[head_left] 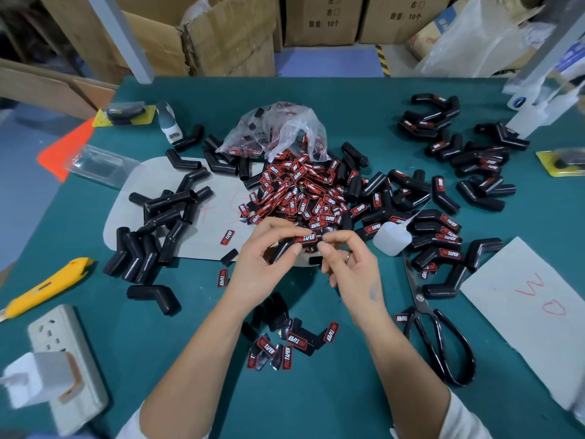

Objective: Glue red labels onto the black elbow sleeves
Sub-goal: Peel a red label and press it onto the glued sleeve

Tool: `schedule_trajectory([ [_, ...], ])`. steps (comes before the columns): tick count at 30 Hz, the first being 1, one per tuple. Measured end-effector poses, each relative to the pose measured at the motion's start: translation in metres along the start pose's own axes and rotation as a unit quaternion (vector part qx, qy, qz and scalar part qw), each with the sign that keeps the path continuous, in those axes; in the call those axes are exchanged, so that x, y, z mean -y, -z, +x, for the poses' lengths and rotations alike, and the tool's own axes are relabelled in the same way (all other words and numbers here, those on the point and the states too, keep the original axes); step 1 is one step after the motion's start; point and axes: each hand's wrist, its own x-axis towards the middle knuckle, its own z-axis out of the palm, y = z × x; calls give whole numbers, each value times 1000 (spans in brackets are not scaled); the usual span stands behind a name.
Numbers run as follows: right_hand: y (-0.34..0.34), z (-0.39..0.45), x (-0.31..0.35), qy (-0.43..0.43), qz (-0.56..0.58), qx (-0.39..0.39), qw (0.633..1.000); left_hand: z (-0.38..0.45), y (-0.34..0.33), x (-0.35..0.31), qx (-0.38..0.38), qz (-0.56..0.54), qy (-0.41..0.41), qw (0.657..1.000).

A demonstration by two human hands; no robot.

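Teal mat (316, 407) covers the table; cardboard boxes (221, 36) (perhaps stacked) behind.

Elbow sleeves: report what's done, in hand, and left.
Done: labelled sleeves piled at right. In hand: the left hand holds a black sleeve while both it and the right hand pinch a red label on it. Left: bare sleeves at left, loose labels heaped centre.
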Motion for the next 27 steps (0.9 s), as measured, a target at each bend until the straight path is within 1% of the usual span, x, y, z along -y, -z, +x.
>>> schedule_trajectory([
  [3,0,0,-1,33,-21,-6,999,-2,-2,-1,12,40,-27,999],
  [7,0,-1,-5,61,-11,-4,998,-1,-3,-2,1,72,-53,996],
  [9,-1,-1,-4,72,-10,7,997,-1,-3,-3,-7,52,-47,998],
  [13,-1,-2,-5,94,-22,26,995,-1,-2,-3,-18,-32,2,999],
  [15,-1,-1,-4,84,-11,33,996,-1,-3,-2,-25,-37,10,999],
  [21,-3,0,-2,23,41,25,999,-3,-8,-3,-37,4,-43,998],
  [27,-1,1,-2,14,36,20,999,-4,-10,-5,-42,27,-45,998],
])
